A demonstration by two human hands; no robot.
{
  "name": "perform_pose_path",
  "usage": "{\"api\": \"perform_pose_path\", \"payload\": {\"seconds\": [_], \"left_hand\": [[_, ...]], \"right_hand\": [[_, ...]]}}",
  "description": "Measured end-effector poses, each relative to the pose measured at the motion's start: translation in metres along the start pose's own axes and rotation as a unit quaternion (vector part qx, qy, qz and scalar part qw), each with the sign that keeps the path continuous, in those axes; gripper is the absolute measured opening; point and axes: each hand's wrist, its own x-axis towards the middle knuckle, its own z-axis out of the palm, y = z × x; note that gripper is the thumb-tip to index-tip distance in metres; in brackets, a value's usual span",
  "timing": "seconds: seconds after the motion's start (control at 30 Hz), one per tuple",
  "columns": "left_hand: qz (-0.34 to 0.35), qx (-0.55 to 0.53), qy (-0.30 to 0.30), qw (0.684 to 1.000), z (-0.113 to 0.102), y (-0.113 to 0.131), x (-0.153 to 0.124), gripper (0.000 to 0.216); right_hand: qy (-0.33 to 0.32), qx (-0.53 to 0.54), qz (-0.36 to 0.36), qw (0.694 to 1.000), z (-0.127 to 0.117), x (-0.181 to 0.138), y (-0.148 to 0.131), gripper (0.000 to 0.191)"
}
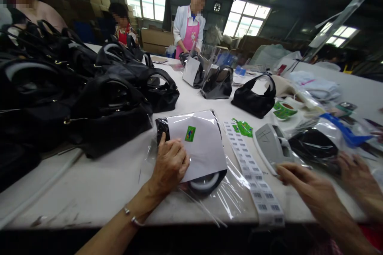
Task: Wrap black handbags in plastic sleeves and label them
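A black handbag in a clear plastic bag (220, 181) lies in front of me, with a white sheet (206, 155) over it. A small green sticker (190, 133) is on the sheet. My left hand (170, 161) presses on the wrapped handbag's left side, its index finger stretched along the edge and the others curled. My right hand (302, 181) is at the near edge of a grey tape dispenser (271, 145), thumb and fingers pinched together. Whatever lies between those fingertips is too small to make out.
Black handbags (113, 115) crowd the left. A barcode label strip (254, 175), green stickers (243, 128) and a green roll (284, 109) lie right of centre. A co-worker's hand (359, 179) touches another wrapped bag (314, 143). Another person (190, 32) stands across the table.
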Motion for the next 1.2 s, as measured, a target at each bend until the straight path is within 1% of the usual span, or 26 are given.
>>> {"api": "perform_pose_path", "payload": {"seconds": [0.03,0.07,0.13,0.2,0.23,0.3,0.4,0.43,0.5,0.6,0.67,0.73,0.83,0.9,0.93,1.0,1.07,1.1,1.13,1.17,1.2], "left_hand": [[-0.002,0.003,0.0,1.0,0.0,0.0,0.0,0.013],[-0.003,0.005,-0.002,1.0,0.0,0.0,0.0,0.012],[-0.001,0.006,-0.005,1.0,0.0,0.0,0.001,0.013],[0.001,0.003,-0.007,1.0,-0.001,0.0,0.001,0.014],[0.002,0.001,-0.007,1.0,-0.001,0.0,0.0,0.015],[0.002,-0.001,-0.004,1.0,0.0,0.0,0.0,0.017],[0.002,0.003,-0.003,1.0,0.001,-0.001,-0.001,0.018],[0.003,0.005,-0.004,1.0,0.001,-0.001,-0.001,0.018],[0.007,0.007,-0.009,1.0,0.001,-0.002,-0.002,0.017],[0.011,0.007,-0.016,1.0,0.001,-0.003,-0.003,0.018],[0.011,0.007,-0.021,1.0,0.001,-0.003,-0.003,0.019],[0.013,0.009,-0.022,1.0,0.001,-0.003,-0.003,0.02],[0.011,0.009,-0.014,1.0,0.001,-0.003,-0.002,0.019],[0.008,0.007,-0.007,1.0,0.002,-0.003,-0.002,0.018],[0.006,0.005,-0.006,1.0,0.003,-0.003,-0.003,0.018],[0.007,0.0,0.0,1.0,0.004,-0.003,-0.004,0.013],[0.006,0.007,0.02,1.0,0.004,-0.002,-0.005,0.007],[0.001,0.016,0.033,0.999,0.005,-0.002,-0.006,0.014],[-0.009,0.027,0.047,0.998,0.005,-0.001,-0.007,0.026],[-0.025,0.037,0.057,0.997,0.005,-0.001,-0.008,0.04],[-0.046,0.044,0.062,0.996,0.005,-0.001,-0.009,0.054]], "right_hand": [[-0.081,0.018,-0.021,0.996,0.012,0.0,-0.025,0.03],[-0.149,0.034,-0.058,0.986,0.025,0.0,-0.051,0.027],[-0.24,0.058,-0.156,0.957,0.053,0.002,-0.099,0.018],[-0.288,0.038,-0.224,0.93,0.079,0.006,-0.132,0.015],[-0.299,0.015,-0.25,0.921,0.09,0.009,-0.142,0.012],[-0.306,-0.048,-0.268,0.912,0.109,0.016,-0.151,0.006],[-0.306,-0.147,-0.247,0.908,0.125,0.025,-0.152,0.029],[-0.305,-0.181,-0.245,0.902,0.127,0.026,-0.153,0.032],[-0.295,-0.253,-0.254,0.886,0.13,0.026,-0.158,0.03],[-0.267,-0.34,-0.276,0.859,0.13,0.022,-0.168,0.022],[-0.238,-0.36,-0.303,0.85,0.129,0.023,-0.172,0.02],[-0.2,-0.362,-0.324,0.851,0.126,0.027,-0.17,0.026],[-0.149,-0.354,-0.353,0.853,0.116,0.034,-0.154,0.037],[-0.106,-0.327,-0.376,0.86,0.107,0.038,-0.135,0.047],[-0.081,-0.3,-0.38,0.871,0.103,0.04,-0.125,0.055],[-0.042,-0.219,-0.36,0.906,0.096,0.045,-0.107,0.07],[-0.037,-0.109,-0.299,0.947,0.093,0.056,-0.094,0.08],[-0.047,-0.05,-0.254,0.965,0.093,0.064,-0.091,0.083],[-0.06,0.008,-0.205,0.977,0.095,0.073,-0.09,0.086],[-0.076,0.062,-0.16,0.982,0.099,0.084,-0.091,0.087],[-0.097,0.11,-0.123,0.982,0.103,0.094,-0.094,0.087]]}}
